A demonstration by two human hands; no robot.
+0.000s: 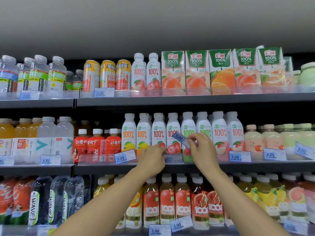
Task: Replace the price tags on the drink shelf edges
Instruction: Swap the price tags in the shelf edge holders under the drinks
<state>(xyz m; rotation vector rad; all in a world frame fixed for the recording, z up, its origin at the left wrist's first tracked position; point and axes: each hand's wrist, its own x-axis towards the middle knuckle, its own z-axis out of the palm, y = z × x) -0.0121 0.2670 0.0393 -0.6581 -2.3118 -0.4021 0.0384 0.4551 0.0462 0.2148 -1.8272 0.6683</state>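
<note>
- The right hand has its grip pinched on a small blue-and-white paper price tag reading 5.00, thumb and forefinger closed on its right end. The tag hangs free in the air, tilted, in front of the white 100% juice bottles on the middle shelf.
- The left hand has its fingertips pressed together at the clear plastic tag strip on the middle shelf edge; whether it pinches a tag or only the strip's lip I cannot tell, as the fingers cover that spot.
- Held by one end only, the tag may buckle or crease if pushed into the strip at an angle. It likely needs levelling first.
- If the left fingers let the lip close too soon, the tag could jam halfway or slip behind the strip among the bottles.
- The neighbouring blue-and-white 5.00 tag, just left of the left hand, already sits crooked; a nudge from the wrist might knock it out.
- Both forearms pass close above the lower shelf's red-labelled juice bottles; a dropped tag would probably fall among them.
- Many tags read 5.00, so one could easily go under the wrong drink.
</note>
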